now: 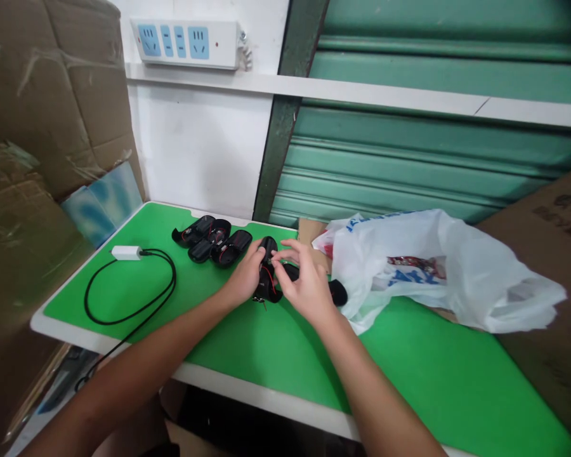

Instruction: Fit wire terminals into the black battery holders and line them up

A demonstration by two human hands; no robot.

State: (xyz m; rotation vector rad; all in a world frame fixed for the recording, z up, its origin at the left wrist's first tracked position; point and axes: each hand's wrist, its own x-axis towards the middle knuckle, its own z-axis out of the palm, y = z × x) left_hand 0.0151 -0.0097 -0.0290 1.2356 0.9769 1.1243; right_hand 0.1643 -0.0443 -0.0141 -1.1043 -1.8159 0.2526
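Note:
My left hand (245, 277) is closed round a black plastic shell with red wiring (268, 279), holding it just above the green table top (276, 346). My right hand (304, 279) pinches at the top of the same shell with its fingertips, the other fingers spread. Another black part (337, 292) lies just beyond my right hand, at the mouth of the white plastic bag (438, 273). Three more black shells (212, 240) lie in a row at the back of the table.
A white charger block (126, 252) with a looped black cable (133, 292) lies at the table's left. Cardboard boxes (42, 127) stand on the left and another at the right. A power strip (188, 42) hangs on the white wall; a green shutter is behind.

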